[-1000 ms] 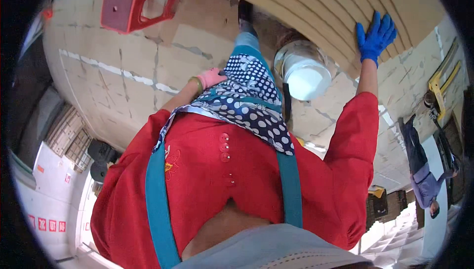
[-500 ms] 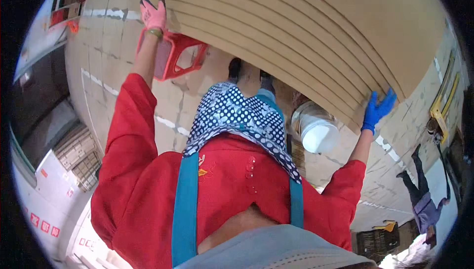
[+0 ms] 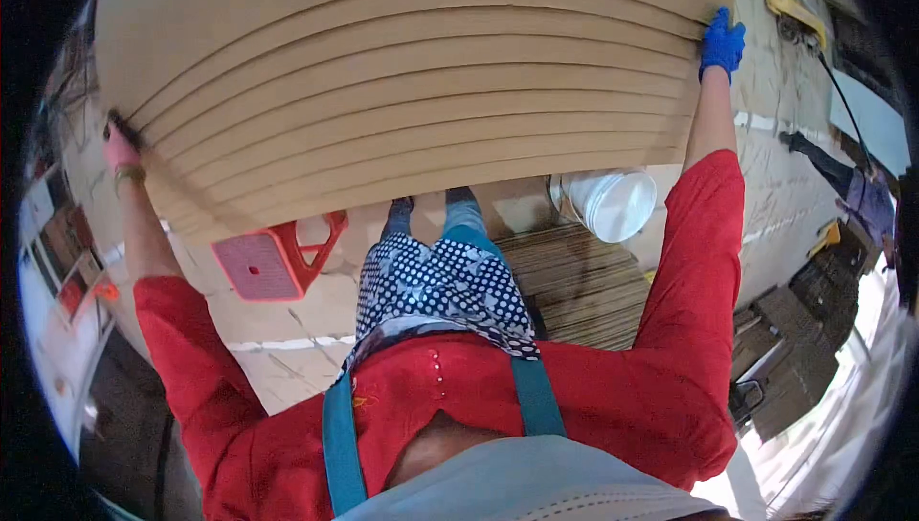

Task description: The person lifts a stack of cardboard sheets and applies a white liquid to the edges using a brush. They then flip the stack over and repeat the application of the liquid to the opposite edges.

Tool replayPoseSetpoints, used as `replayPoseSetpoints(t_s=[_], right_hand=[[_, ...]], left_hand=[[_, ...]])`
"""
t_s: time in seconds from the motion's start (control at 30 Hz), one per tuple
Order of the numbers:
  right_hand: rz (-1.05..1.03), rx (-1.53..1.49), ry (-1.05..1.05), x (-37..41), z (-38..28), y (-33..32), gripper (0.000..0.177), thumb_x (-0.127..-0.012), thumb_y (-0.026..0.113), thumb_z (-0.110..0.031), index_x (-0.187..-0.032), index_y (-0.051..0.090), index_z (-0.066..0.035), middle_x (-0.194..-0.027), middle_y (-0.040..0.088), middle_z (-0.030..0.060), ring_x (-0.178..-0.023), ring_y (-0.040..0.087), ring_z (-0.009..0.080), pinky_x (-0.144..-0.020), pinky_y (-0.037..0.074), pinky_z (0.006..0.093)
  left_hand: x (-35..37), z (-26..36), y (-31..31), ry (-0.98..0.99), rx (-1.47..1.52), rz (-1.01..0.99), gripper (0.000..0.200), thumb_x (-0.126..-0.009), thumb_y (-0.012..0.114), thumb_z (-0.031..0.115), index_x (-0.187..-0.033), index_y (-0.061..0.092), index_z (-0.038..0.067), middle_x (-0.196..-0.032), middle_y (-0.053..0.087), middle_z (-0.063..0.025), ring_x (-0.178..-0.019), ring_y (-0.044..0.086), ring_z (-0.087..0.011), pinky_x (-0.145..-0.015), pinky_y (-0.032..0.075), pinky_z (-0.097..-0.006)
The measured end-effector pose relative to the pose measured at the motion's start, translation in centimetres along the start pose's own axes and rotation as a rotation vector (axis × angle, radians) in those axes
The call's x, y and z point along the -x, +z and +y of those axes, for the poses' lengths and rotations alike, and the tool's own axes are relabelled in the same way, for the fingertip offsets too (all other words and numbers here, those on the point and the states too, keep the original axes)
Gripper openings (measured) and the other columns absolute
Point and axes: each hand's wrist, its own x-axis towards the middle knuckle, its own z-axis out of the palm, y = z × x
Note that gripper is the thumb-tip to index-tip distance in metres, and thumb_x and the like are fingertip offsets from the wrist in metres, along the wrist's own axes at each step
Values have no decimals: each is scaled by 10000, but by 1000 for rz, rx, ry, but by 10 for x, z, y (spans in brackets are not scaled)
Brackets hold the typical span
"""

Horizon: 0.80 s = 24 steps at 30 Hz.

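A stack of brown cardboard sheets (image 3: 421, 52) spreads across the upper view, its near edges fanned out in steps. At the left end, my left hand (image 3: 122, 146), in a pink glove with dark fingertips, is closed on the edge of the sheets. My right hand (image 3: 722, 47), in a blue glove, grips the opposite edge at the far right, higher in the view. Part of the fingers of each hand is hidden at the cardboard's edges.
A red plastic stool (image 3: 257, 267) stands below the sheets at left. A white bucket (image 3: 620, 205) is at right, near a pile of flat cardboard (image 3: 574, 277). A yellow pallet jack (image 3: 795, 9) and another person (image 3: 866, 200) are farther right.
The sheets have turned, their right end up and left end down, and now lie squarely before me. My left hand moved left and down; my right hand rose and closed from spread fingers.
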Motion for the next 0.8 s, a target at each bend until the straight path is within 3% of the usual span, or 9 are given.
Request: replayPoseSetpoints(t_s=[0.07,0.17,0.23,0.3,0.33,0.43,0.63,0.77,0.8], right_hand=[[91,28,10,1,2,-1,682,-797,528,-549,-1142,536,39,-1116,564,251,-1044,533,395,-888,415,445],[-149,-148,-57,-19,3,-8,660,-788,525,-569,-1047,592,35,-1013,612,240,-962,569,387,-821,445,425],[-152,-137,-48,-27,9,-4,643,-790,525,-564,-1016,603,32,-984,619,237,-932,579,379,-799,449,422],[-148,-123,-47,-31,10,-2,612,-795,524,-556,-954,624,26,-925,634,230,-871,599,364,-755,457,415],[-154,-123,-50,-31,12,3,612,-795,524,-556,-954,624,26,-925,634,230,-871,599,364,-755,457,415],[136,-58,-92,-27,17,22,560,-812,519,-525,-896,626,19,-857,640,224,-803,608,363,-702,461,425],[35,95,-93,-28,24,18,571,-823,493,-528,-872,630,23,-828,634,232,-778,602,384,-679,457,455],[80,266,-264,-34,23,20,589,-852,424,-534,-786,641,10,-753,626,229,-719,591,395,-634,442,479],[112,248,-228,-31,22,22,601,-875,369,-533,-722,643,-20,-712,624,213,-662,588,387,-578,424,484]], left_hand=[[-13,-27,8,105,-23,57,499,-878,500,422,-1048,608,-35,-975,641,-128,-866,586,-246,-770,450,-353],[-11,-18,9,248,-68,226,460,-872,511,391,-1014,619,-33,-931,653,-137,-811,601,-260,-717,463,-377],[-5,-15,18,317,-112,417,417,-864,529,355,-994,622,-30,-920,653,-142,-797,607,-272,-694,465,-388],[-32,-33,11,349,-257,405,405,-868,518,343,-1005,617,-26,-928,652,-144,-810,608,-285,-702,465,-391],[-32,-30,9,320,-306,416,422,-868,507,352,-1014,610,-30,-942,646,-151,-827,604,-291,-715,463,-393],[-30,-18,10,124,-375,469,473,-868,476,381,-1042,591,-44,-985,628,-174,-876,594,-310,-755,456,-398],[-5,13,24,-125,-455,549,576,-868,414,439,-1097,551,-71,-1069,593,-219,-974,574,-348,-835,443,-409],[25,45,29,-112,-446,524,656,-864,373,485,-1114,533,-101,-1125,559,-260,-1042,552,-377,-895,425,-421],[42,60,31,-80,-448,511,686,-861,362,501,-1104,534,-117,-1140,542,-279,-1060,541,-386,-916,413,-429]])
